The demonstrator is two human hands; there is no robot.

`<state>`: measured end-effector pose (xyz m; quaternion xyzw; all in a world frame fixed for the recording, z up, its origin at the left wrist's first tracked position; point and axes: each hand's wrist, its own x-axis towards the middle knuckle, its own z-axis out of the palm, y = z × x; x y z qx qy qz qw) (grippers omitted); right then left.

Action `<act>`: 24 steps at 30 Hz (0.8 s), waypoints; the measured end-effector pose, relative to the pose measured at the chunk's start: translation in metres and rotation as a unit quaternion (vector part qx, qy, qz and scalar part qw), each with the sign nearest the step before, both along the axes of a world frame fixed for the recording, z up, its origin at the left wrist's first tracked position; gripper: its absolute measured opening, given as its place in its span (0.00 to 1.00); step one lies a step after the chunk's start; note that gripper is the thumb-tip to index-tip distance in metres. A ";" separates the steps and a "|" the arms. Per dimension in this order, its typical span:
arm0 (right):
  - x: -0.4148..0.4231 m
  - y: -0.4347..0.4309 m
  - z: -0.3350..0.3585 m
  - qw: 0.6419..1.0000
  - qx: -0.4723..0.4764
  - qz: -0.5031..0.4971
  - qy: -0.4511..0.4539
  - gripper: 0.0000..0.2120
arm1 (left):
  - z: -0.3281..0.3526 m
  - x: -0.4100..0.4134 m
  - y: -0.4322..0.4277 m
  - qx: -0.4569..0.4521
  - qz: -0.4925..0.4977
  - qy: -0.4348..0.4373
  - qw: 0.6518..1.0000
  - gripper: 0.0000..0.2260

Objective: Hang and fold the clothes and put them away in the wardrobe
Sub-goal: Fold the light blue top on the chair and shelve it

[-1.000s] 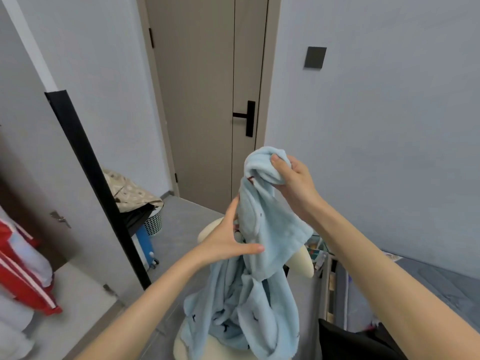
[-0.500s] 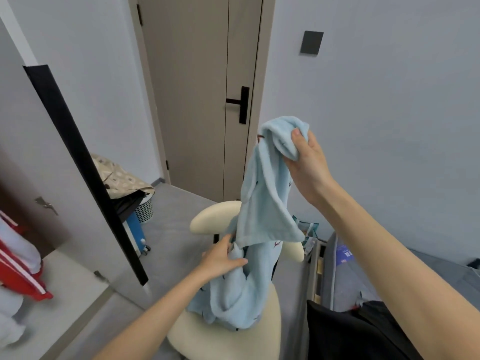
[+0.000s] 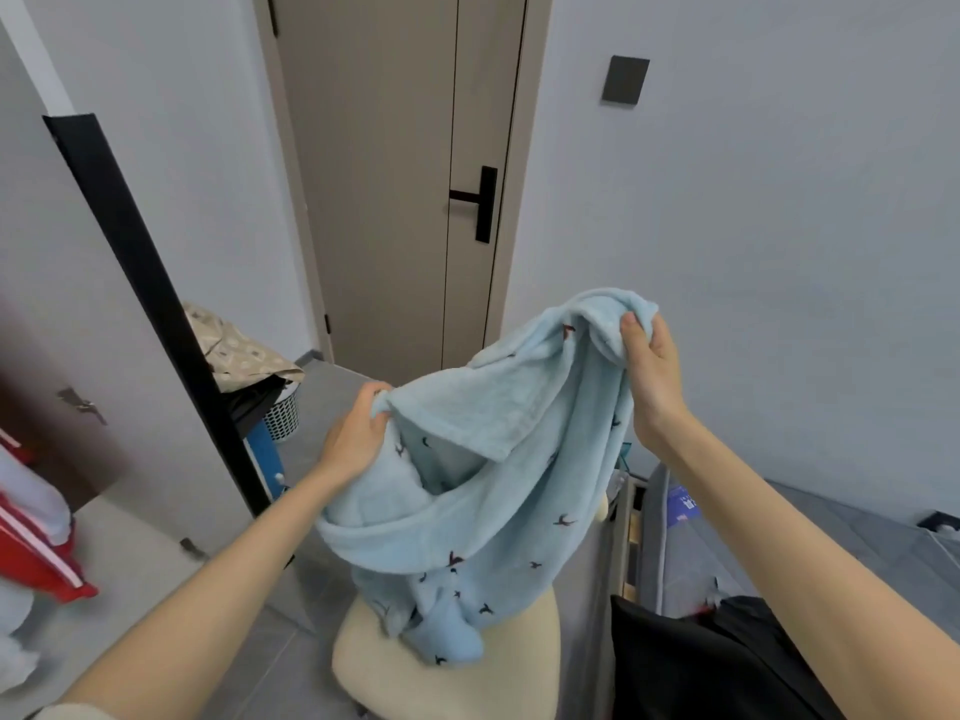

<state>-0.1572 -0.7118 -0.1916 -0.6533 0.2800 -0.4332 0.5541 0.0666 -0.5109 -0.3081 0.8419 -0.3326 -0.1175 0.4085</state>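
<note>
A person holds a pale blue fleece garment printed with small dark birds (image 3: 498,459) up over a cream padded chair (image 3: 519,667), its lower end hanging down to the seat. The left hand (image 3: 358,433) pinches one top edge, and the right hand (image 3: 649,366), higher and well apart, clamps a bunched corner. The step appears to be opening the garment out, so the next move likely calls for finding its collar or shoulders. Left of the chair, a white perforated basket (image 3: 283,415) has its contents hidden under a beige patterned cloth (image 3: 234,350).

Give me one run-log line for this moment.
left hand: grips light blue garment | right hand: grips its upper edge | lower end: over cream chair
</note>
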 end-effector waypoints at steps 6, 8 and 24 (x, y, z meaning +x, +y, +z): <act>0.007 0.013 -0.021 0.995 -0.052 0.010 0.082 0.20 | 0.051 -0.003 -0.011 0.051 -0.162 -0.128 0.977 0.22; 0.008 0.020 -0.028 0.994 -0.045 -0.015 0.103 0.12 | 0.044 -0.003 -0.002 0.117 -0.205 -0.152 0.960 0.26; 0.058 -0.001 -0.036 0.990 0.082 0.088 0.074 0.11 | 0.059 0.033 -0.051 0.189 -0.050 -0.356 0.914 0.10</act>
